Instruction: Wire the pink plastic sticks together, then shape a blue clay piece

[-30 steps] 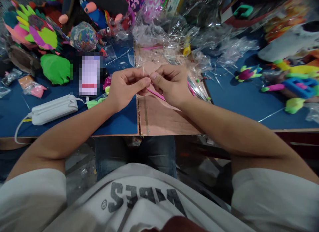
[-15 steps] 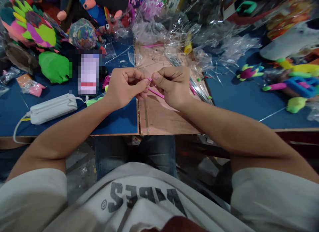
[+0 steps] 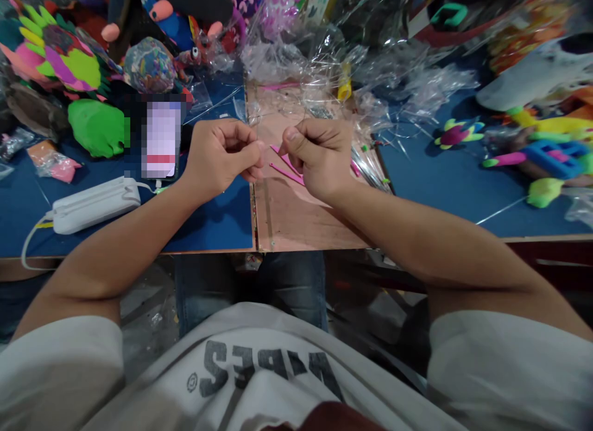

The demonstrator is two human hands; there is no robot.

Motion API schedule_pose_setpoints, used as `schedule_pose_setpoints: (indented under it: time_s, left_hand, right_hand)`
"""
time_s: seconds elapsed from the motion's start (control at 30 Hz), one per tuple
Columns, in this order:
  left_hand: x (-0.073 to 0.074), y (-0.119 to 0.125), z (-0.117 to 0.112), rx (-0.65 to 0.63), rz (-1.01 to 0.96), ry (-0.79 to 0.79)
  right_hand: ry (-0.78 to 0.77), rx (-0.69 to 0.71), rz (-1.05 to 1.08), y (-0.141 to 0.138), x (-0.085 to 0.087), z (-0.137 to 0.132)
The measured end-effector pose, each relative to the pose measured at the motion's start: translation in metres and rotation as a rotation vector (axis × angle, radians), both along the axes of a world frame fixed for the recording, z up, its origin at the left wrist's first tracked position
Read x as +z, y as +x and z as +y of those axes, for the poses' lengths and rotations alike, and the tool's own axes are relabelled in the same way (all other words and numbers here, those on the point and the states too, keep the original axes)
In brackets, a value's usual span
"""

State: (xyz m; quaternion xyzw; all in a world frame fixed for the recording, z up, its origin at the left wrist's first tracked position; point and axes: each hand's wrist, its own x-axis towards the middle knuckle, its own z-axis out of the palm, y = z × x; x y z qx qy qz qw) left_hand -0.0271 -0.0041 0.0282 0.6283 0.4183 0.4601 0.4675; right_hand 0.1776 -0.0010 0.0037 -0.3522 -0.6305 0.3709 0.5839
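My left hand (image 3: 227, 158) is above the seam between the blue mat and the wooden board, thumb pressed to the fingertips in a pinch; what it holds, if anything, is too small to make out. Facing it, my right hand (image 3: 319, 159) is closed, with a thin pink strip (image 3: 277, 149) poking out past its fingers toward the left. Below that, a second pink strip (image 3: 285, 173) slants in under the right hand, where its far end is hidden. A small gap separates the two hands.
Crumpled clear plastic (image 3: 319, 54) covers the back of the wooden board (image 3: 306, 224). Left are a phone (image 3: 162, 131), a white power bank (image 3: 96, 204) and a green clay lump (image 3: 96, 128). Thin metal wires (image 3: 368, 165) lie beyond my right wrist; colourful clay figures (image 3: 556, 159) sit right.
My hands have drawn apart, the left moving slightly left. More of the upper pink strip now shows beside my right fingers. The view has shifted a little.
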Motion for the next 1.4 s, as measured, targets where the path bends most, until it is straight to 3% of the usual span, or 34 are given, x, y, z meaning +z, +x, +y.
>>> schedule_pose_setpoints:
  time_s: [0.2, 0.37, 0.53, 0.7, 0.97, 1.2, 1.4]
  left_hand:
    - [0.002, -0.004, 0.002, 0.010, -0.011, 0.074]
    - [-0.001, -0.007, 0.009, -0.025, 0.001, 0.107]
    - [-0.015, -0.009, 0.016, -0.128, 0.006, 0.130]
    - [-0.017, -0.011, 0.017, -0.256, -0.027, 0.170]
    - [-0.009, -0.001, 0.004, -0.077, -0.090, 0.145]
    - [-0.008, -0.002, 0.004, -0.068, -0.113, 0.215]
    - [-0.009, -0.004, 0.010, -0.062, -0.172, 0.150]
  right_hand:
    - [-0.009, -0.026, -0.055, 0.006, -0.001, 0.003]
    - [0.174, -0.059, -0.066, 0.010, -0.004, 0.005]
    - [0.381, -0.169, -0.114, 0.014, -0.013, 0.014]
    - [0.443, -0.202, -0.209, 0.015, -0.021, 0.020]
    - [0.412, -0.187, -0.255, 0.018, -0.021, 0.017]
    - [0.372, -0.182, -0.208, 0.018, -0.021, 0.016]
    - [0.379, -0.231, -0.185, 0.015, -0.014, 0.013]
